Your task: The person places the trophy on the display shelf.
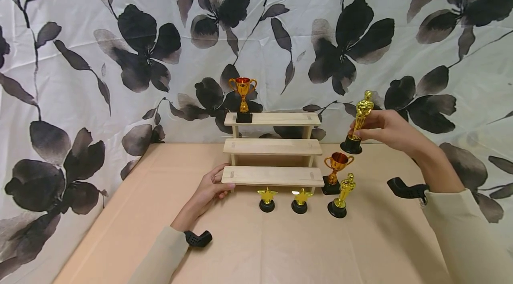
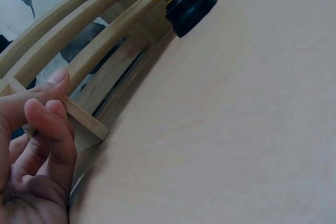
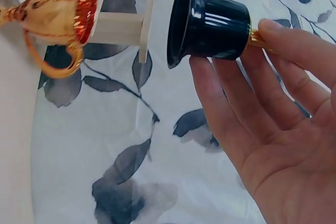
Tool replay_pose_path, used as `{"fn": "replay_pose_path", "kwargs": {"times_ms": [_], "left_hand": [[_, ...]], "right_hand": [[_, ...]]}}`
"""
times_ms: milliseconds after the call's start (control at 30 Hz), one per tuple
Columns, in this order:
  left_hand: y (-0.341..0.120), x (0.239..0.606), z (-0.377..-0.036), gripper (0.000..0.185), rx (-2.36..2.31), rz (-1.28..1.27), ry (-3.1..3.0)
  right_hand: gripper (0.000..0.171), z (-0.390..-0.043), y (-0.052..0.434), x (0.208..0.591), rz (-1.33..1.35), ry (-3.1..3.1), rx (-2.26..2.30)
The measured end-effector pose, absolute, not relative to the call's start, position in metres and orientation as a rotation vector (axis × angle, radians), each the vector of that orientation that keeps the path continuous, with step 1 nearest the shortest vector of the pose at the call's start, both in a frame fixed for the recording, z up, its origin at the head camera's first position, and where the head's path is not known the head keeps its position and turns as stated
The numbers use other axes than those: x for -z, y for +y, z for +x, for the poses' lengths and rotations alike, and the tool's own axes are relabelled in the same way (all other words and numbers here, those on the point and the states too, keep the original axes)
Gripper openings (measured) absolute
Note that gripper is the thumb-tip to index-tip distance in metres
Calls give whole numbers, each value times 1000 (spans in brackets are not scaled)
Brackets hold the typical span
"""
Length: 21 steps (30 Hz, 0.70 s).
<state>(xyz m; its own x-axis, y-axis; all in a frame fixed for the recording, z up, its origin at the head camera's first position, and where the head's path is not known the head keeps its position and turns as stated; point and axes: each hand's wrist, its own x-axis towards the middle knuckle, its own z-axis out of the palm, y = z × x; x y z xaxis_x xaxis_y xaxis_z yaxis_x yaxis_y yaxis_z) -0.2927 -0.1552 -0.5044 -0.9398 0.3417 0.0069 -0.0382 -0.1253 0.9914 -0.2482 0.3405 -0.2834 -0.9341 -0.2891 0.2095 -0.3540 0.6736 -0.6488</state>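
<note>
In the head view my right hand [image 1: 386, 130] pinches a gold figurine trophy [image 1: 364, 112] by its lower legs, upright and raised to the right of the three-step wooden stand [image 1: 272, 176]. Its hollow black base [image 3: 220, 24] shows large in the right wrist view. With thumb and fingers, my left hand [image 1: 210, 188] grips the left end of the lowest step. A cup trophy [image 1: 243, 90] stands on the top step at the left. Below the raised figurine are another cup trophy [image 1: 337, 162] and a second figurine trophy [image 1: 345, 190], both on the table.
Two small star trophies [image 1: 266, 199] [image 1: 300, 200] stand on the table before the lowest step. A peach cloth [image 1: 260, 248] covers the table. Behind the stand hangs a white curtain [image 1: 280, 66] with dark flowers.
</note>
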Motion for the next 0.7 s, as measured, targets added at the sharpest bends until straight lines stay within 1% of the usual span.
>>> {"fn": "replay_pose_path", "kwargs": {"times_ms": [233,700], "left_hand": [[-157,504,-292,89,-2143,356,1871],[-156,505,-293,90,-2148,365,1860]], "right_hand": [[34,-264,323,269,500,-2824,-1097],[31,-294,288,253,551,-2850,-1160]]}}
